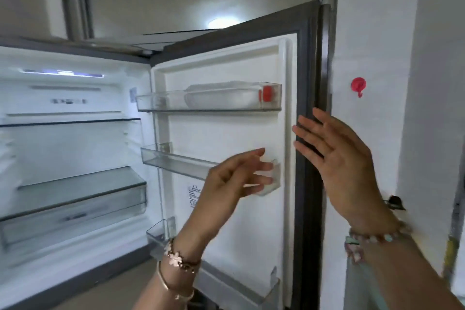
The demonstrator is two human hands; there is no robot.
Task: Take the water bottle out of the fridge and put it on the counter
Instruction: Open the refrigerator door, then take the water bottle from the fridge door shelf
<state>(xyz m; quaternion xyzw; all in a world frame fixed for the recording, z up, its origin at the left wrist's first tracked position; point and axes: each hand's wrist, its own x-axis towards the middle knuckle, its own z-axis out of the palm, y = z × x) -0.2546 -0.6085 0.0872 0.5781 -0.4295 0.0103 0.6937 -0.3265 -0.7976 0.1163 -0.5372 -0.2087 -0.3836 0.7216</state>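
Observation:
The fridge stands open, its door (226,133) swung out to the right. A clear water bottle (221,98) with a red cap lies on its side in the top door shelf (156,106). My left hand (239,173) is raised in front of the middle door shelf (173,161), below the bottle, fingers apart and holding nothing. My right hand (337,158) is open by the door's dark outer edge (309,108), palm toward it; whether it touches the edge is unclear.
The fridge interior (70,146) at left has glass shelves and a drawer, all bare. A lower door shelf (161,231) sits behind my left wrist. A white wall (377,33) with a red hook (358,85) is right of the door.

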